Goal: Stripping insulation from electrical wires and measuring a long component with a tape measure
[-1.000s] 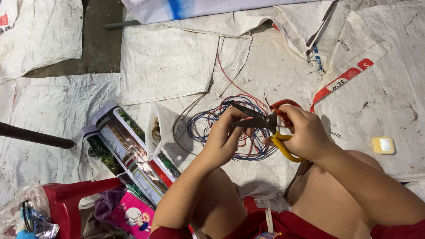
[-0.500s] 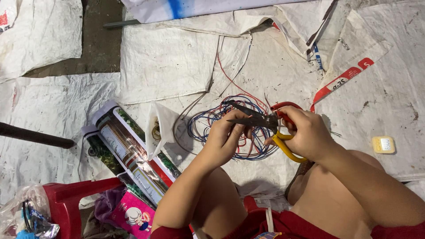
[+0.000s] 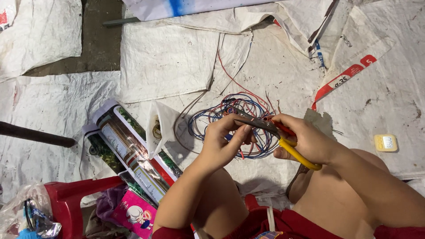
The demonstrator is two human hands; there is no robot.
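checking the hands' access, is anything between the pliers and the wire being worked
Nothing visible does: the right hand holds the pliers, whose tip meets the wire at the left hand fingers. The wire coil lies behind on the sheet.

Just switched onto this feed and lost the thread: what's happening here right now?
A person sits on white woven sheeting spread over the ground, working over a tangled coil of thin blue, red and brown wires. The right hand grips pliers with yellow and red handles, jaws pointed toward the left hand, which pinches a wire at the jaw tips. Rolled printed posters and a red plastic stool lie on the left; a small yellow box sits to the right.
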